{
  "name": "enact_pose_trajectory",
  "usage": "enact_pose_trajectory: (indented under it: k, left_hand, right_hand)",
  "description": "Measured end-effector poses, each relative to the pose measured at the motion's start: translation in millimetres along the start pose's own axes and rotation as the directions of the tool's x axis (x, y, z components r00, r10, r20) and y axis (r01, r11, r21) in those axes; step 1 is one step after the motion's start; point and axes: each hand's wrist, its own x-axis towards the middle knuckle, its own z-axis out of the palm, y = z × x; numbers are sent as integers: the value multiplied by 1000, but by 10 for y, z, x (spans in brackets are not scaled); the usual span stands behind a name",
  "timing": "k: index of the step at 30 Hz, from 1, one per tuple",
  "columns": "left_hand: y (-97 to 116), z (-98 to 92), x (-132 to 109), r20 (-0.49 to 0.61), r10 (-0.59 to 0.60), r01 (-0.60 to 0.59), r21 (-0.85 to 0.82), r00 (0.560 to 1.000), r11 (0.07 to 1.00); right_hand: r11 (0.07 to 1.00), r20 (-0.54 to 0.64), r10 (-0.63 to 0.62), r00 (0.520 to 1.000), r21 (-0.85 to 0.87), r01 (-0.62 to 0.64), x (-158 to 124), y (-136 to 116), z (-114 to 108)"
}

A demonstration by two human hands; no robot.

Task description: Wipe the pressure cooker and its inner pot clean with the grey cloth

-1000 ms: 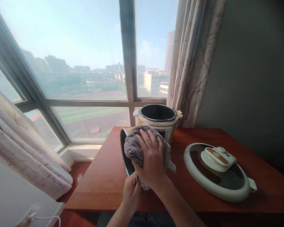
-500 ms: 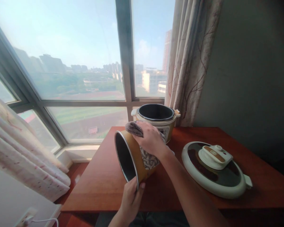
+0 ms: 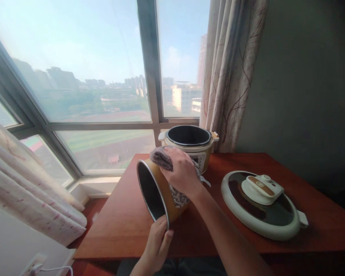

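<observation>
A gold inner pot (image 3: 176, 214) with a dark inside is tipped on its side, its mouth facing left. My left hand (image 3: 158, 241) grips the lower rim, fingers at the inside and thumb outside. On the pot's upper side my right hand (image 3: 182, 168) presses a grey-brown patterned cloth (image 3: 160, 157), whose far part hangs down the pot's wall. Behind them stands the cooker body (image 3: 189, 147), white and gold with a dark round opening. To the right, the round cooker lid (image 3: 232, 207) lies flat with its white and brown knob upward.
The red-brown wooden table (image 3: 112, 230) carries these things. Beyond it are the window (image 3: 100, 125) and a patterned curtain (image 3: 232, 76). Another curtain (image 3: 31, 191) hangs at left, above a socket with a white cable (image 3: 57, 267).
My right hand and the cloth have shifted slightly left along the pot. The pot's rim has moved slightly left too, with my left hand still on it.
</observation>
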Motion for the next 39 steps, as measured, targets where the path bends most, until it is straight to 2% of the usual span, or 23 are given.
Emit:
enact_pose_trajectory:
  k: [3, 7, 12, 14, 17, 21, 24, 26, 29, 32, 37, 39]
  left_hand:
    - [33, 31, -2, -49, -50, 49, -26, 998, 998]
    - [89, 32, 34, -50, -120, 115, -87, 992, 990]
    - [86, 94, 38, -122, -228, 206, -169, 966, 964]
    - [109, 127, 31, -188, -321, 275, -236, 928, 932]
    - [217, 127, 60, -254, -476, 368, -375, 842, 851]
    - [420, 46, 201, -123, -608, 457, -550, 784, 699]
    - [551, 9, 320, -74, -719, 512, -651, 692, 560]
    - [617, 8, 372, -24, -753, 527, -699, 658, 483]
    - [661, 15, 398, 41, -748, 534, -725, 663, 434]
    - [624, 15, 368, 53, -743, 549, -709, 667, 442]
    - [510, 18, 261, -27, -696, 541, -608, 717, 581]
    - [477, 26, 216, -35, -649, 526, -554, 760, 645]
  right_hand:
    - [999, 5, -38, 999, -13, 38, -68, -23, 3]
    - [997, 14, -71, 997, -24, 71, -199, -36, 1]
    - [982, -51, -189, 981, 16, 190, -557, 53, 56]
    - [970, -94, -235, 967, 44, 240, -780, 113, 108]
    - [970, -137, -229, 964, 50, 238, -1157, 195, 223]
    - [978, -153, -208, 966, -45, 203, -1608, 254, 414]
    - [982, -166, -180, 970, -92, 167, -1801, 271, 525]
    - [981, -172, -173, 970, -112, 155, -1849, 275, 559]
    - [980, -171, -175, 970, -130, 154, -1843, 269, 552]
    - [981, -189, -177, 966, -119, 156, -1817, 244, 523]
    - [992, -270, -125, 955, -67, 111, -1724, 156, 509]
    - [996, -319, -90, 943, -38, 82, -1612, 95, 465]
